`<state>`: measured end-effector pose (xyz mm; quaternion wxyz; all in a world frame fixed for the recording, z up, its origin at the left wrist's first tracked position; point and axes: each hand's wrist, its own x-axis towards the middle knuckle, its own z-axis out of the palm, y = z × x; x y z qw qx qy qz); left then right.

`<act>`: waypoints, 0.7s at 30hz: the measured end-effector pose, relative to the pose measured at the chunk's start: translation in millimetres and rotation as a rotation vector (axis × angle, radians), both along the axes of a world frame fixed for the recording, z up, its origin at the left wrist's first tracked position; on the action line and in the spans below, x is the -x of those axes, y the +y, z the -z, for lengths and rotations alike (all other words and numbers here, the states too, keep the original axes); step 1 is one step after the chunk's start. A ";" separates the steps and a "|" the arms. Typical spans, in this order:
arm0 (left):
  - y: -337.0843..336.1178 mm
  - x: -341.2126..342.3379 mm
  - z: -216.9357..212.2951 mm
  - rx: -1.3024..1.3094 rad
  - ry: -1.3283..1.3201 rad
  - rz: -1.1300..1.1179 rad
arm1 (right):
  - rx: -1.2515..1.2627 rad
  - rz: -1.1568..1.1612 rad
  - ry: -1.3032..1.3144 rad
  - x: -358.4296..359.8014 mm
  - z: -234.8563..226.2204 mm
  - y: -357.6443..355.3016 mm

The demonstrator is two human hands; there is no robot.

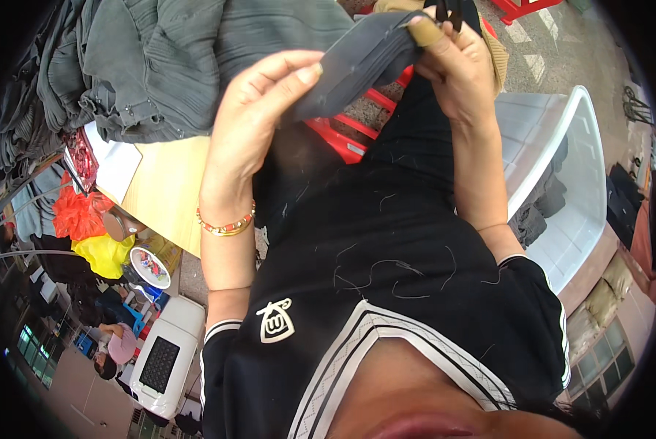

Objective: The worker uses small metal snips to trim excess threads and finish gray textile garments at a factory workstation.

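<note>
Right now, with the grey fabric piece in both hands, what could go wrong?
1. The black tool at the right hand is close to the grey fabric piece; it might snag or nick it.
2. Loose threads lie on the black shirt; some could cling to the fabric if it is lowered there.

Two hands (258,95) (460,73), one held grey cloth (353,69), one white tub (587,143), one yellow bag (100,254)

Bright, diffuse light, soft shadows, strong fisheye bending, dark corners, blurred outer rim
</note>
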<state>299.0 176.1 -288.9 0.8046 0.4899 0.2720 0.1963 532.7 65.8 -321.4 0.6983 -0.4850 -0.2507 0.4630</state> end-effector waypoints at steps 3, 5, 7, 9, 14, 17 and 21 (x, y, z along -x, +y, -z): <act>1.8 1.1 -11.1 -0.013 0.006 -0.018 | -0.036 0.063 -0.071 3.5 -3.7 1.9; 2.4 6.1 -10.1 -0.038 0.036 -0.008 | -0.001 -0.001 -0.090 7.4 -19.4 3.2; 4.7 -0.3 -6.6 -0.053 0.035 0.035 | 0.084 -0.077 -0.165 3.3 -39.6 1.0; 0.3 3.9 -6.4 -0.125 0.077 0.000 | -0.053 0.026 -0.295 17.6 -23.6 15.0; -0.6 -0.1 -10.3 -0.083 -0.007 -0.078 | -0.129 -0.067 -0.594 25.8 -16.9 5.0; -1.9 -1.7 -8.7 -0.070 -0.033 -0.136 | -0.142 -0.098 -0.788 34.7 -19.6 -7.5; -3.9 -6.2 -11.7 -0.056 -0.018 -0.177 | -0.182 -0.088 -1.012 39.3 -22.5 -14.5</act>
